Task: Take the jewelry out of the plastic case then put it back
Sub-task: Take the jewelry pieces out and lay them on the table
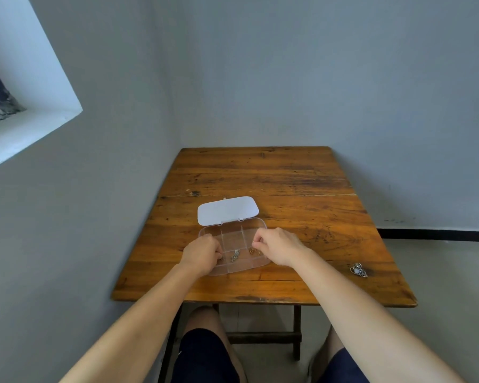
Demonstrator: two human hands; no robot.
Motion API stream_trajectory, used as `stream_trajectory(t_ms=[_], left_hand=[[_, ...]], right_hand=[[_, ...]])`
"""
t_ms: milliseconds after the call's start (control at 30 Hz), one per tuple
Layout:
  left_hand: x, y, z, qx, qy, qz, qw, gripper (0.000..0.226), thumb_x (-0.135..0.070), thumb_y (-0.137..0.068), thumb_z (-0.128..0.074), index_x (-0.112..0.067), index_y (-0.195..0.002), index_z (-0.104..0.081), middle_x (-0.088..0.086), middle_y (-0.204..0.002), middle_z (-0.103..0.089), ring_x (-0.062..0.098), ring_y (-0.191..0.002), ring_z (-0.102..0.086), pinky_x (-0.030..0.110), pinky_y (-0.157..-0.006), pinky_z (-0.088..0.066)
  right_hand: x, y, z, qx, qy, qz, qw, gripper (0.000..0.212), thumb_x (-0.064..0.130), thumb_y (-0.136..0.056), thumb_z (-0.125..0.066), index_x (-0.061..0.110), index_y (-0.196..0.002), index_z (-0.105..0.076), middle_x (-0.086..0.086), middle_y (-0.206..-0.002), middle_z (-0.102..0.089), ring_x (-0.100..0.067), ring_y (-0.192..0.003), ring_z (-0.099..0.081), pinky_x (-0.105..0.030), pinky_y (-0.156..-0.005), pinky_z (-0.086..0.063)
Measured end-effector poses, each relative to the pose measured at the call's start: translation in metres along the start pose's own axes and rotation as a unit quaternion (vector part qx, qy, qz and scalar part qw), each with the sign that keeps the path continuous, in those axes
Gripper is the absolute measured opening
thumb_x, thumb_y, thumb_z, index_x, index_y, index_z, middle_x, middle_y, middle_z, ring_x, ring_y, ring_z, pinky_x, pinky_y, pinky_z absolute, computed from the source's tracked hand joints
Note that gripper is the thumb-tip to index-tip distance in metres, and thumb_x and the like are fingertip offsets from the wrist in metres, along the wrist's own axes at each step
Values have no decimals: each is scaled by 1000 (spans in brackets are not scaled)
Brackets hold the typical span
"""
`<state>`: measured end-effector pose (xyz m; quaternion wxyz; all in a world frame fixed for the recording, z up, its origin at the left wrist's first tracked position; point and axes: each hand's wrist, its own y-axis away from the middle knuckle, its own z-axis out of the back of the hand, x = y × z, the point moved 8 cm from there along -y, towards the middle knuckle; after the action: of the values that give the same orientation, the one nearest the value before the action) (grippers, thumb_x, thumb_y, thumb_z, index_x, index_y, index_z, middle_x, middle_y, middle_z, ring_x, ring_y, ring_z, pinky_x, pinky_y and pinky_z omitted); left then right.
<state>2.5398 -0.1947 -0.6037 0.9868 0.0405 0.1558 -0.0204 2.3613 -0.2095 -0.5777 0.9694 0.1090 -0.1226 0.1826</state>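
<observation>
A clear plastic case (234,236) with several compartments lies open on the wooden table, its white lid (227,210) folded back. A silver piece (235,255) rests in the front middle compartment and a gold piece (251,251) in the front right one. My left hand (202,254) is curled over the front left compartment, its fingertips pinched on a small item that is mostly hidden. My right hand (278,244) hovers over the right side, fingers pinched on a thin gold chain (253,242).
A small pile of silver jewelry (359,270) lies near the table's right front edge. The table (288,175) stands in a corner, with grey walls at the left and back. My knees are below the front edge.
</observation>
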Motion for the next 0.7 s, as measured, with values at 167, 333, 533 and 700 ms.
stream_trajectory(t_ms=[167,333,533,700], left_hand=[[-3,4,4,-12,15,-17,1000,13,-27,-94,-63,-24,-99,-75,-6,-104,-60,9,-82,-62,22,-69,-51],[-6,8,13,-50,54,-24,997,11,-23,-95,-63,-26,-96,-73,-6,-102,-60,10,-88,-60,31,-82,-54],[-42,-4,52,-98,166,-33,981,15,-18,-98,-57,-14,-106,-69,1,-105,-66,16,-91,-62,25,-75,-52],[-91,-19,96,-133,245,-57,959,12,-14,-98,-54,-12,-101,-66,1,-98,-70,16,-85,-63,12,-61,-42]], right_hand=[[-12,6,10,-26,-116,-18,993,22,40,-101,-50,26,-114,-61,3,-110,-67,-19,-97,-63,-39,-82,-54],[-35,15,26,-74,-149,-58,984,21,42,-100,-51,28,-113,-60,5,-97,-67,-15,-87,-65,-39,-78,-58],[-58,31,61,-114,-127,-82,982,23,45,-100,-50,29,-113,-61,4,-111,-65,-17,-94,-63,-38,-78,-57],[-74,47,110,-159,-136,-80,975,25,43,-100,-52,27,-114,-63,4,-115,-65,-17,-101,-61,-34,-80,-52]])
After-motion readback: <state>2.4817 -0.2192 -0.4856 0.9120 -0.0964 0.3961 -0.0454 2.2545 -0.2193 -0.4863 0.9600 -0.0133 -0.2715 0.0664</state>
